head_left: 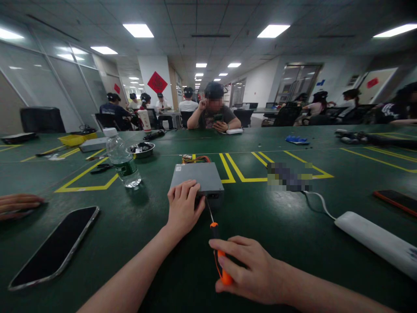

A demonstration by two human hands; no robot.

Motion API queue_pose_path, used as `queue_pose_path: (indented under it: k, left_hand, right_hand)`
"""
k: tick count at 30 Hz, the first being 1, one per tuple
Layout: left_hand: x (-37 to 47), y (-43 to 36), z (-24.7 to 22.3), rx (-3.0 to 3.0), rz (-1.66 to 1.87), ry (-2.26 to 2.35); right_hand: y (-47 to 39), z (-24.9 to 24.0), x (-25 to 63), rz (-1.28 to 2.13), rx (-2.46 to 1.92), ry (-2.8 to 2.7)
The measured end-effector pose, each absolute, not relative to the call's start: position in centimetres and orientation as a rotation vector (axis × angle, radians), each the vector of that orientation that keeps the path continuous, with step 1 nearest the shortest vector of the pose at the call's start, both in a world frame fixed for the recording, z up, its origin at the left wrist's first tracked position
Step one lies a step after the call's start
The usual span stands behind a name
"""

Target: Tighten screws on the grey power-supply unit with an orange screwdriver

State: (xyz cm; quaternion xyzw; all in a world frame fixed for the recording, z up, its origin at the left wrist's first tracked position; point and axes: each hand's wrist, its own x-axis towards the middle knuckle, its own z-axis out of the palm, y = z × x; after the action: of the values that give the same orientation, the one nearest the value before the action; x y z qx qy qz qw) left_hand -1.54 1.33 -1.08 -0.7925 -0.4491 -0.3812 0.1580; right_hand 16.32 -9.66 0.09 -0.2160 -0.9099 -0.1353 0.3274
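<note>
A grey metal computer power supply lies on the green table in front of me, with a bundle of coloured wires behind it. My left hand grips its near left corner, the fingers over the top and the thumb at the near face. In my right hand is a screwdriver with an orange and black handle, held between thumb and fingers. Its shaft points away from me, and the tip meets the near face of the power supply beside the socket. The exact contact spot is too small to make out.
Left of the power supply stand a water bottle and a metal bowl. A phone lies near left, by another person's hand. At right are a white power strip and another phone. A person sits opposite.
</note>
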Motion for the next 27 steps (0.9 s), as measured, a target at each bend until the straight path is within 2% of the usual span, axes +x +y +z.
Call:
queue_pose_path:
  k: [4,11,17,21,27]
  left_hand:
    - [-1.55,1.35,-1.10,-2.258,-1.095,-1.282]
    - [-1.55,1.36,-1.04,-2.267,-1.091,-1.292]
    - [-1.56,1.45,-1.14,-2.268,-1.092,-1.283]
    - [-1.56,1.42,-1.15,-2.271,-1.092,-1.282]
    - [-1.55,1.37,-1.12,-2.268,-1.087,-1.286]
  right_hand:
    - [-9.54,0.21,16.34,-0.256,-0.560,-2.443]
    - [-9.77,0.58,16.18,-0.383,-0.551,-2.414]
    - [-9.85,0.75,16.38,-0.225,-0.601,-2.438]
    - [-9.97,0.91,16.28,-0.315,-0.615,-2.535]
    - [-9.77,0.63,16.33,-0.339,-0.597,-2.358]
